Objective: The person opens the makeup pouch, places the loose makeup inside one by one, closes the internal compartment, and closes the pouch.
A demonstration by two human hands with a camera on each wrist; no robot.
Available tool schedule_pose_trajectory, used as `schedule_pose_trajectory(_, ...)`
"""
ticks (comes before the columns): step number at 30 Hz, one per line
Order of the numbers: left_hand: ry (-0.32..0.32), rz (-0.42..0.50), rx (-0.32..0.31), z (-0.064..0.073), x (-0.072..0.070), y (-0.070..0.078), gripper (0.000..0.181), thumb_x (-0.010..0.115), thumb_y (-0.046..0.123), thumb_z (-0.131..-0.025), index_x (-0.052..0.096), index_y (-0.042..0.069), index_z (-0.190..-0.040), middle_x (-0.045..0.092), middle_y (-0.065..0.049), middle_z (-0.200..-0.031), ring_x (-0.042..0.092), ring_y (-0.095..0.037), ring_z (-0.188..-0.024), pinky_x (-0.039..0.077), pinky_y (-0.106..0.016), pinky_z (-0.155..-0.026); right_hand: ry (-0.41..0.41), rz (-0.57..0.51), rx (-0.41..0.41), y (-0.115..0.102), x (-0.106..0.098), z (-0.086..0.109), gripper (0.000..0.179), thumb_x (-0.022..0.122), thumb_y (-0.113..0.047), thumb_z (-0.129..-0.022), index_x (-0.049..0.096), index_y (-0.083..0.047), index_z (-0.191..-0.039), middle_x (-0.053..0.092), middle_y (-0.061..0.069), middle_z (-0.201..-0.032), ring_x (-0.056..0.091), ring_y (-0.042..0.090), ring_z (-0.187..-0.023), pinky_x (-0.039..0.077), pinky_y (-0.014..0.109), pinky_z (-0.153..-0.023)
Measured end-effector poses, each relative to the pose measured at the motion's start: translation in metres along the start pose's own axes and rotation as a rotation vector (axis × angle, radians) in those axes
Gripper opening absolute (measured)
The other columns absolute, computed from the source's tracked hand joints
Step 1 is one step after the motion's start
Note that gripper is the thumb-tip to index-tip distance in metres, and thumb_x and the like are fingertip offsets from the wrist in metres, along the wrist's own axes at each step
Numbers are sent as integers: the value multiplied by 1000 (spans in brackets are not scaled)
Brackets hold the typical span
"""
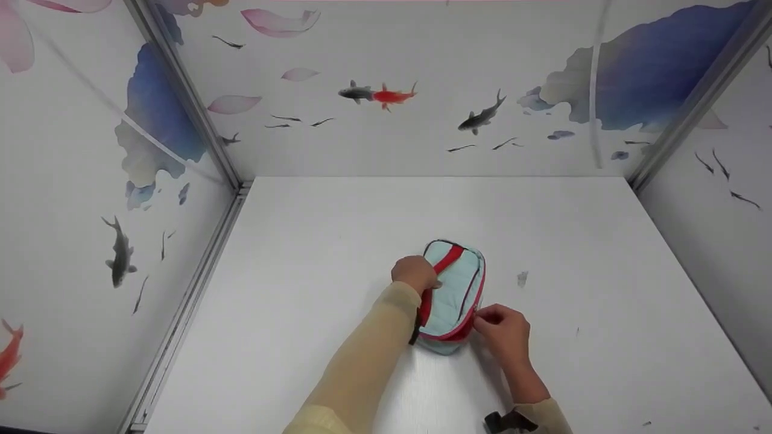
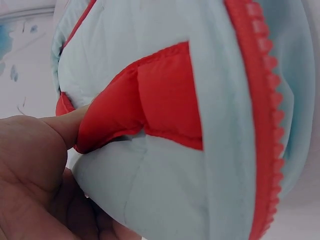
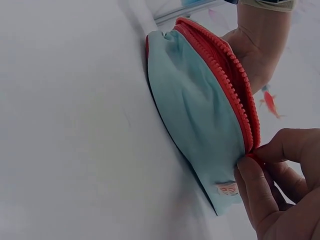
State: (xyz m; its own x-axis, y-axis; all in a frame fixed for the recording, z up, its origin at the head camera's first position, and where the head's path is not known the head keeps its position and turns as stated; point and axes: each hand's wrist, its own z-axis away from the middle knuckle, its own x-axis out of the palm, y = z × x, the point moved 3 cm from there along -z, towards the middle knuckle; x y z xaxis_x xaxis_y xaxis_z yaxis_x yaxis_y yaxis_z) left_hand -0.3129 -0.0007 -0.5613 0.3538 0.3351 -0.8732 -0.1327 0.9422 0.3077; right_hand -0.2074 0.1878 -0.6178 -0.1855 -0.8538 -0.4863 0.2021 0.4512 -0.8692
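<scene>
A light blue zip pouch (image 1: pixel 453 290) with red trim stands on the white table. My left hand (image 1: pixel 415 273) grips its left side; in the left wrist view the thumb hooks under a red strap (image 2: pixel 167 95) and the other fingers go behind the fabric. At the pouch's right edge, my right hand (image 1: pixel 506 336) pinches the red zipper's end between thumb and finger, the pull mostly hidden by the fingertips. The right wrist view shows the chunky red zipper (image 3: pixel 225 80) parted along the stretch above that hand. A small label (image 3: pixel 227 188) sits near its lower end.
White panels printed with fish and petals enclose the table (image 1: pixel 301 253) at the back and both sides. A metal rail (image 1: pixel 187 301) runs along the left edge. Grey smudges (image 1: pixel 522 278) mark the surface right of the pouch.
</scene>
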Motion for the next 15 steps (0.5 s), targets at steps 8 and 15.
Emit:
schedule_pose_trajectory(8, 9, 43, -8, 4, -5, -1, 46, 83, 41, -91, 79, 4, -118, 78, -6, -119, 70, -21, -107, 59, -37, -97, -28, -10, 15, -1, 4, 4, 11, 75, -12, -92, 80, -8, -101, 76, 11, -98, 63, 26, -92, 55, 22, -75)
schedule_pose_trajectory(15, 13, 58, 33, 1, -8, -1, 38, 86, 36, -88, 80, 4, -108, 78, -6, -110, 68, -19, -98, 61, -36, -93, -35, -31, -21, -2, 12, 11, 7, 75, -9, -91, 81, -9, -96, 76, 7, -92, 62, 22, -88, 55, 22, -72)
